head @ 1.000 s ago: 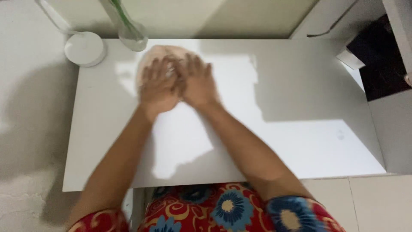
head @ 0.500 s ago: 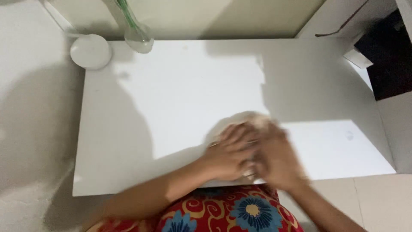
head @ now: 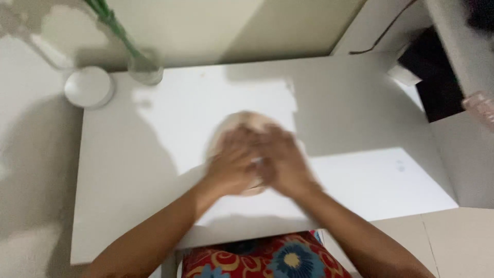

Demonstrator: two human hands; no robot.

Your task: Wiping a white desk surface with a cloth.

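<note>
**Both palms flat on a pale cloth at the middle of a white table**

The left hand (head: 234, 164) and the right hand (head: 283, 162) lie side by side, fingers spread and pressed flat, on a pale round cloth (head: 242, 122). Neither hand closes on it; the palms simply cover it. Motion blur hides the fingertips. The cloth shows as a rim at 12 o'clock of the hands and a sliver under the left palm.

The cloth sits near the middle of the white table (head: 360, 175), slightly toward its near edge. Bare tabletop runs wide at 3 o'clock, out to the right edge, and a broad stretch lies open at 9 o'clock as well. At 6 o'clock the near edge is close to the wrists, with a red flowered garment (head: 267, 257) just below it.

At 11 o'clock, well apart from the hands, a clear glass vase (head: 145, 67) with green stems stands at the far edge. Just beside it, at the far left corner, stands a white round object (head: 88, 86). At 2 o'clock, off the far right corner, is a dark object (head: 437, 82).
</note>
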